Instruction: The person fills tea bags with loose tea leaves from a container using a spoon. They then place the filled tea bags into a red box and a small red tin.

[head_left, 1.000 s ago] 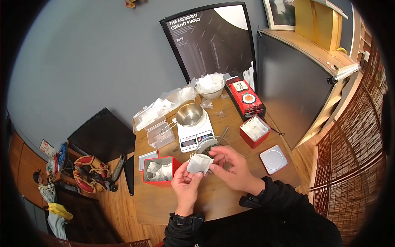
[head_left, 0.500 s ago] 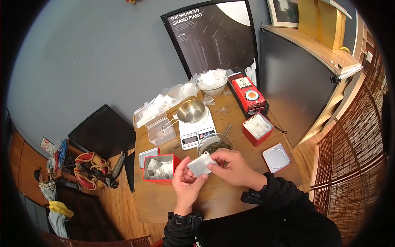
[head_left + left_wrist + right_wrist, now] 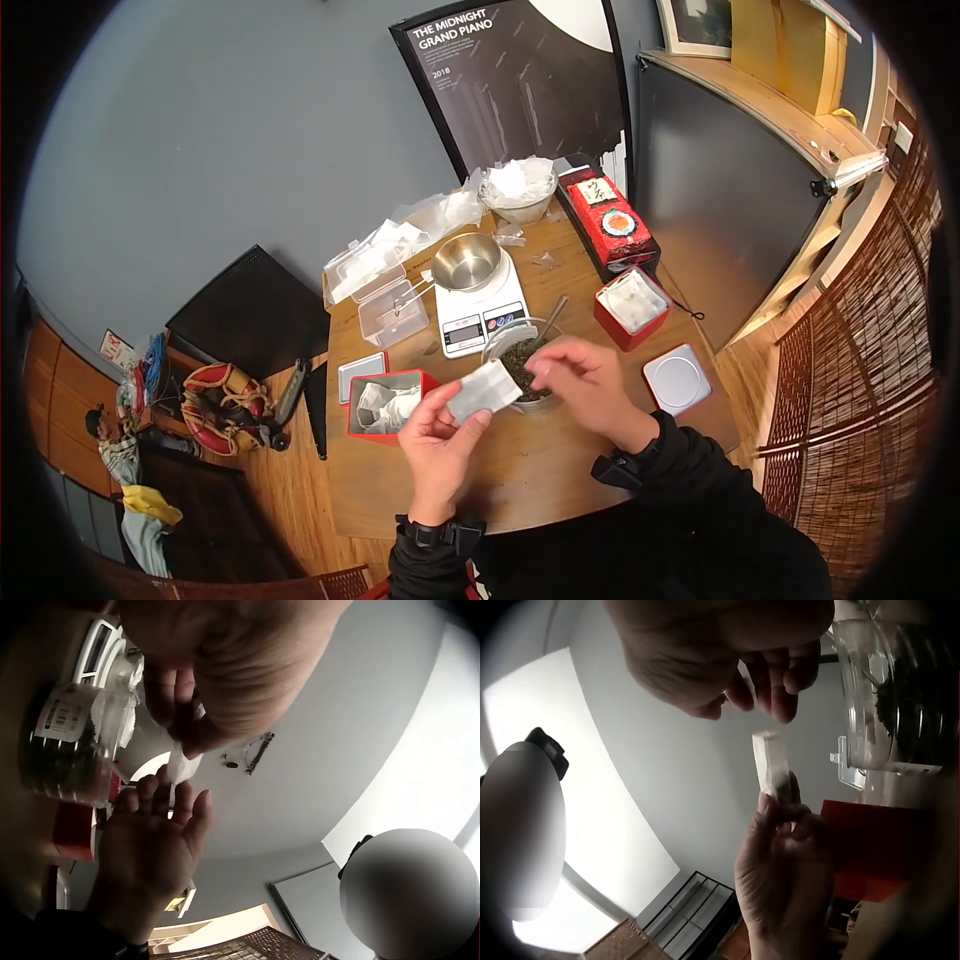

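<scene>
well, the left hand [image 3: 440, 448] pinches a white pouch [image 3: 484, 391], right hand [image 3: 592, 392] apart.

"How does the left hand [image 3: 436, 445] look from your end?"

"On my head feed it's palm up above the near part of the table [image 3: 375, 490], thumb on top, fingers bent beneath, pinching. Its wrist carries a dark strap [image 3: 445, 535], and the black left sleeve [image 3: 422, 572] rises across the near edge."

"And the right?"

"I have the right hand [image 3: 592, 385] farther in from that edge, fingers loosely bent and gripping nothing. The black right sleeve [image 3: 700, 490] slants in from the near right corner."

"Are they touching?"

"Apart. My right wrist feed shows a gap between them; my left wrist one shows the right palm turned towards the left hand."
</scene>
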